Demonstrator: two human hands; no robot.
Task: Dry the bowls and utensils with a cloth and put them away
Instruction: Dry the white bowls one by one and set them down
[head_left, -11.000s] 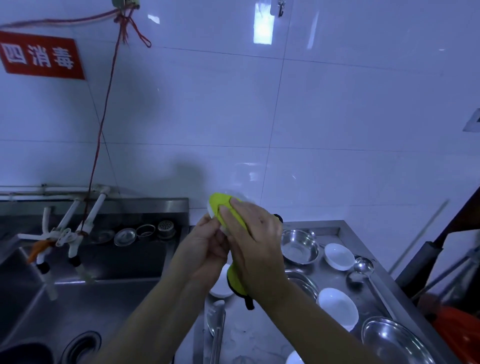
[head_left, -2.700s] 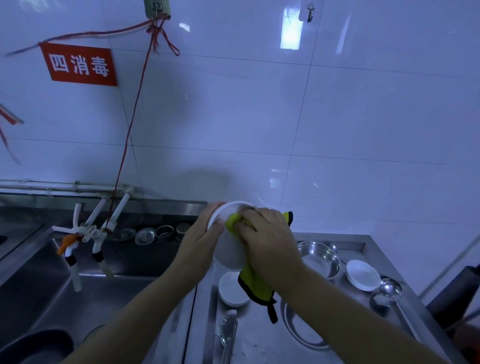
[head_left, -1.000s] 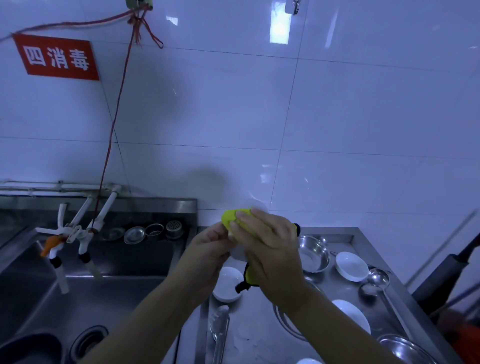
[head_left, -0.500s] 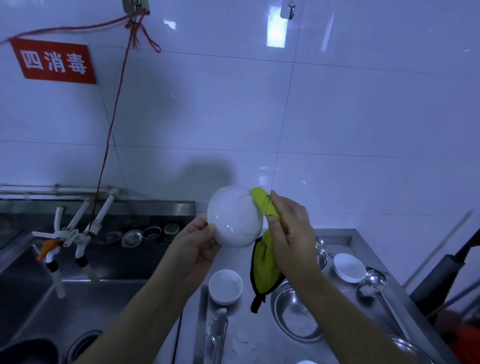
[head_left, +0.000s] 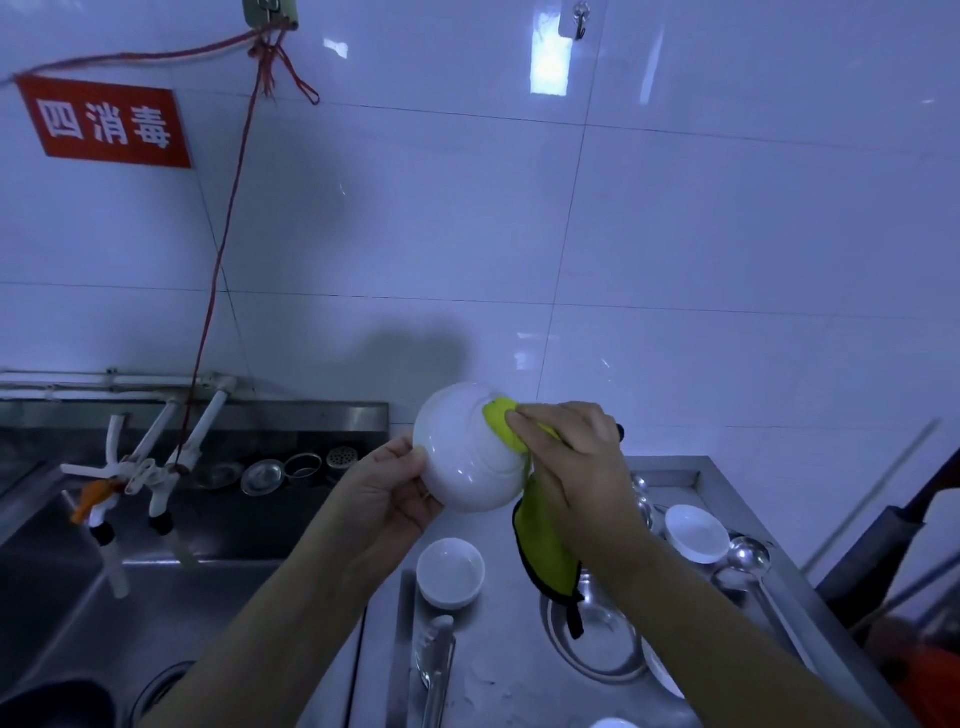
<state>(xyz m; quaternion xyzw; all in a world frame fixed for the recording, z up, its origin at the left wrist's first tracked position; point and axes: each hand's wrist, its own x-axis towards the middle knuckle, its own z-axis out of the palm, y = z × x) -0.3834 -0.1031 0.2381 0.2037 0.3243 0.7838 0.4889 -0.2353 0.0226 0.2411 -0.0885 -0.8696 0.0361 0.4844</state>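
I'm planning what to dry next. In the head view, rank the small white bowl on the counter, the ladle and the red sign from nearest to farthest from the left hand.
From the left hand:
1. Small white bowl, just below it on the counter.
2. Ladle, far right on the counter.
3. Red sign, high on the wall, upper left.

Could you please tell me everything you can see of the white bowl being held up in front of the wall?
The white bowl looks like glossy ceramic, round and plain. It is held in the air above the steel counter, its outer underside facing the camera. The left hand grips its lower left rim; the right hand presses a yellow-green cloth against its upper right.
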